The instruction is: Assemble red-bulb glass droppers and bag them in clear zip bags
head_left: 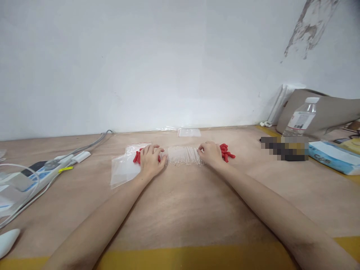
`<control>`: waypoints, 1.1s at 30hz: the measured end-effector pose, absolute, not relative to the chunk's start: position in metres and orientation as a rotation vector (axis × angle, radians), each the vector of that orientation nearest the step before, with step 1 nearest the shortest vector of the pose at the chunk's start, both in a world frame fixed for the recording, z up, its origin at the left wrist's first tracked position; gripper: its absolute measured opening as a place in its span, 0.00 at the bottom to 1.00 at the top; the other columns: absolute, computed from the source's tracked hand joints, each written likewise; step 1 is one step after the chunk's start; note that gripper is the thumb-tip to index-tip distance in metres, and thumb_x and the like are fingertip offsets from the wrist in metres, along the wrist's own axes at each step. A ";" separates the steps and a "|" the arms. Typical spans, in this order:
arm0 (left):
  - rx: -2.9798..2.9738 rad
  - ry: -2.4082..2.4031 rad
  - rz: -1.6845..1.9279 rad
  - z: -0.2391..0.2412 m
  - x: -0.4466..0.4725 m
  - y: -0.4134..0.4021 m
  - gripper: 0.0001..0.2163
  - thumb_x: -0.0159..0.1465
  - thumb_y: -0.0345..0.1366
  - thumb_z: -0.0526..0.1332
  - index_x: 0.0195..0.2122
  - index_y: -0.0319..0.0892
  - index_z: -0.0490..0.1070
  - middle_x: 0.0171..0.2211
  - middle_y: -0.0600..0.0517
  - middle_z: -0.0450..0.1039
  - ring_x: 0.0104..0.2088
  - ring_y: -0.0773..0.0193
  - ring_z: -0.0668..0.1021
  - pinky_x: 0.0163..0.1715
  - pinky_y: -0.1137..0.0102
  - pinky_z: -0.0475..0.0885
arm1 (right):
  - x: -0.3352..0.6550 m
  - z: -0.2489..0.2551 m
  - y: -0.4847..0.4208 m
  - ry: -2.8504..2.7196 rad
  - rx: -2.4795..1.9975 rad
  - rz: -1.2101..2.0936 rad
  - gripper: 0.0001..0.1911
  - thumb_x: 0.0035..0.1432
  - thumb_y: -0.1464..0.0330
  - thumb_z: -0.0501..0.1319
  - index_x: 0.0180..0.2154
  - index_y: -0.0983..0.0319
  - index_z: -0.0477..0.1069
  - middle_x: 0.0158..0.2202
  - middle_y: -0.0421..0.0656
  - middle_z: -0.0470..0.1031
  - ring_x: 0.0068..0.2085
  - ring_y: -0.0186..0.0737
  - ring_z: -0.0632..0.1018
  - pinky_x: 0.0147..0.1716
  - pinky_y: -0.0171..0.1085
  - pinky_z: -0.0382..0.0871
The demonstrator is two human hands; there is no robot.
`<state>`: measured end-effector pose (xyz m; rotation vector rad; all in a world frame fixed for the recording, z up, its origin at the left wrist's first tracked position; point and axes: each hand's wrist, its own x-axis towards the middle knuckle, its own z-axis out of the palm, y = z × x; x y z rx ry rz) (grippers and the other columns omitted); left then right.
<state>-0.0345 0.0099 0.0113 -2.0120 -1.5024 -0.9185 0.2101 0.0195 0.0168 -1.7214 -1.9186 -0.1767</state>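
A row of thin white sticks with small tips, like cotton swabs [182, 155], lies side by side between my hands. My left hand [152, 157] rests at the row's left end, fingers spread, partly covering short red finger-shaped pieces [136, 157]. Under and beside it are clear plastic bags [123, 170]. At the row's right end, the fingers of my right hand [211, 153] are bent and drawn together; what their tips hold, if anything, is hidden. More red pieces [226, 153] sit in a small heap just beyond that hand.
Another small clear bag [189, 132] lies by the wall. On the left are a power strip [42, 176] with cables and a white rounded object [8, 242]. To the right stand a water bottle [300, 118], a grey bag [332, 112] and a blue tissue pack [334, 155].
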 end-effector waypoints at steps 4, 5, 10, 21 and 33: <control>-1.921 -1.580 -0.850 0.015 -0.025 0.011 0.11 0.56 0.41 0.56 0.36 0.43 0.71 0.47 0.44 0.65 0.49 0.51 0.64 0.49 0.57 0.52 | 0.212 0.021 0.017 -1.954 -1.901 -0.134 0.14 0.51 0.59 0.55 0.26 0.60 0.73 0.31 0.46 0.74 0.39 0.47 0.70 0.38 0.44 0.53; -1.886 -1.632 -0.839 0.018 -0.027 0.012 0.12 0.56 0.42 0.56 0.36 0.42 0.71 0.46 0.44 0.65 0.49 0.50 0.64 0.49 0.56 0.52 | 0.211 0.021 0.017 -1.973 -1.936 -0.100 0.15 0.51 0.57 0.54 0.26 0.60 0.74 0.30 0.46 0.74 0.39 0.48 0.71 0.38 0.44 0.53; -1.844 -1.881 -0.773 0.030 -0.046 0.019 0.12 0.54 0.45 0.57 0.33 0.43 0.70 0.43 0.45 0.66 0.48 0.49 0.64 0.46 0.56 0.55 | 0.202 0.021 0.020 -2.025 -2.066 -0.045 0.16 0.51 0.59 0.53 0.26 0.62 0.74 0.28 0.48 0.74 0.36 0.48 0.72 0.38 0.44 0.53; -1.933 -1.724 -0.757 0.025 -0.037 0.015 0.08 0.55 0.40 0.57 0.32 0.44 0.70 0.44 0.45 0.66 0.48 0.52 0.65 0.48 0.57 0.54 | 0.198 0.015 0.022 -1.866 -2.002 -0.063 0.15 0.50 0.63 0.53 0.23 0.64 0.73 0.27 0.53 0.75 0.33 0.49 0.74 0.35 0.46 0.55; -1.910 -1.865 -0.393 0.041 -0.037 0.025 0.14 0.56 0.42 0.53 0.33 0.39 0.72 0.40 0.39 0.69 0.45 0.45 0.67 0.45 0.51 0.54 | 0.216 -0.005 -0.010 -1.999 -1.438 -0.365 0.14 0.60 0.67 0.47 0.39 0.62 0.69 0.36 0.47 0.75 0.39 0.43 0.70 0.40 0.42 0.48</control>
